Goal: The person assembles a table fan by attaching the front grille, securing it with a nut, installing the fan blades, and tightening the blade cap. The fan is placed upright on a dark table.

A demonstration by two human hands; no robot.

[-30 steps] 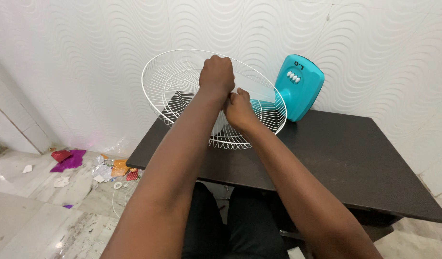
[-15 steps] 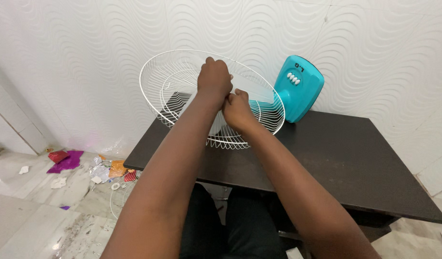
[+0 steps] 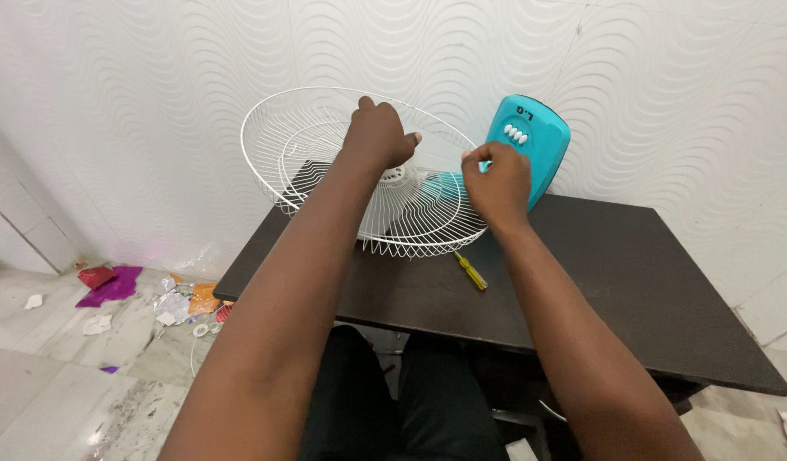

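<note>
White wire fan guard (image 3: 325, 162): tilted on the dark counter (image 3: 632, 282), against the turquoise fan base (image 3: 530, 145). Left hand (image 3: 378, 137), grip closed on its upper wires; right hand (image 3: 497, 179), grip closed at its right rim. Yellow-handled screwdriver (image 3: 471, 271) (lying just beside the guard).

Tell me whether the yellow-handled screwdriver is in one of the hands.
No, the yellow-handled screwdriver lies on the dark table, apart from both hands.
</note>
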